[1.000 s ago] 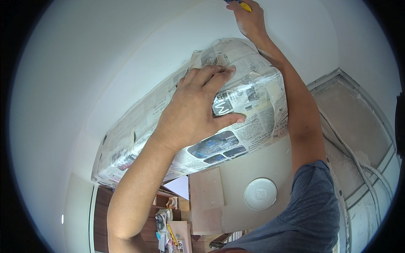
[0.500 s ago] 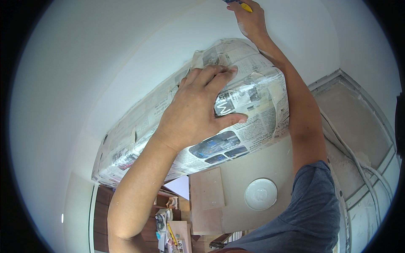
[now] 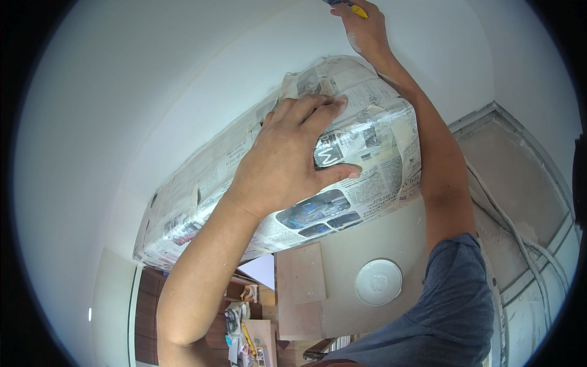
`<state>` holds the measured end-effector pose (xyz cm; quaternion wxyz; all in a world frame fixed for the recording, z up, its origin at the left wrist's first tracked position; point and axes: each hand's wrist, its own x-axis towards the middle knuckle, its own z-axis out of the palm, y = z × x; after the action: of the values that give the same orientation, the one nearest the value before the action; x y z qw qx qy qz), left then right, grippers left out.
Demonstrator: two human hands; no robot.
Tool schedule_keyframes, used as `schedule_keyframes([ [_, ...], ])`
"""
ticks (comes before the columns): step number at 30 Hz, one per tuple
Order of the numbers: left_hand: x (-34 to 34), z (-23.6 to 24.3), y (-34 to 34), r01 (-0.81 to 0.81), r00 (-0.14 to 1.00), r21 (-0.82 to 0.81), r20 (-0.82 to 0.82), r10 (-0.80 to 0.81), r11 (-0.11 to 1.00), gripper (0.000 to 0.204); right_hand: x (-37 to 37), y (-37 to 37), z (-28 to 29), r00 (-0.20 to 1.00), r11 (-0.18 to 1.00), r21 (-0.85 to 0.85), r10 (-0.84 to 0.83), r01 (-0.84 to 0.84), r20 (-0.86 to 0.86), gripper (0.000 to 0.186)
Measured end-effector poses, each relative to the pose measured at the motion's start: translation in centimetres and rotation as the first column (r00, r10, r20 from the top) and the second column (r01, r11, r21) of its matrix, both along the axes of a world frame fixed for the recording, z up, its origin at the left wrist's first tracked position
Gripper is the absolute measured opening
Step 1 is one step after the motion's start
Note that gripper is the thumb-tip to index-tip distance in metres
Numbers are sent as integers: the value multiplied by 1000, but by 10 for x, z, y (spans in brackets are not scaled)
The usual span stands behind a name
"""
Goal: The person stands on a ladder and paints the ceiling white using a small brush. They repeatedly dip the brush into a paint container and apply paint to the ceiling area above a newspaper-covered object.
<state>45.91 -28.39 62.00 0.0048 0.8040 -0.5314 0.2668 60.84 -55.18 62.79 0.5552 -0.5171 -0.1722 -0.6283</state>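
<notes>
A long box-shaped unit wrapped in newspaper (image 3: 367, 165) juts out from the white wall (image 3: 202, 67). My left hand (image 3: 290, 147) rests over its upper edge with fingers and thumb spread, holding nothing. Past the unit's right end, my right arm reaches up along the wall. At the top edge of the picture my right hand (image 3: 367, 30) is closed round a tool with a yellow and blue handle (image 3: 359, 10). The working end of that tool is out of the picture, so its kind cannot be told.
Below the unit, a white round bucket or lid (image 3: 378, 282) sits on a pale board surface (image 3: 342, 318). Grey cables (image 3: 513, 226) hang by a dusty framed panel (image 3: 507, 165) at the right. A cluttered desk (image 3: 263, 336) and brown cabinets (image 3: 150, 312) lie far below.
Hardly anything differs. The view has shifted very slightly, and both hands keep their places, the left on the wrapped unit and the right round the tool.
</notes>
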Motion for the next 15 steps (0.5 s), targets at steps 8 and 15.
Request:
schedule_keyframes([
  [8,0,0,1,-10,1000,1,-7,10,1000,92,-3,1,0,999,1000,-9,-21,21,-33,28],
  [15,-2,-1,2,-19,999,6,-50,19,1000,92,0,5,-5,999,1000,-8,20,-21,-26,28],
])
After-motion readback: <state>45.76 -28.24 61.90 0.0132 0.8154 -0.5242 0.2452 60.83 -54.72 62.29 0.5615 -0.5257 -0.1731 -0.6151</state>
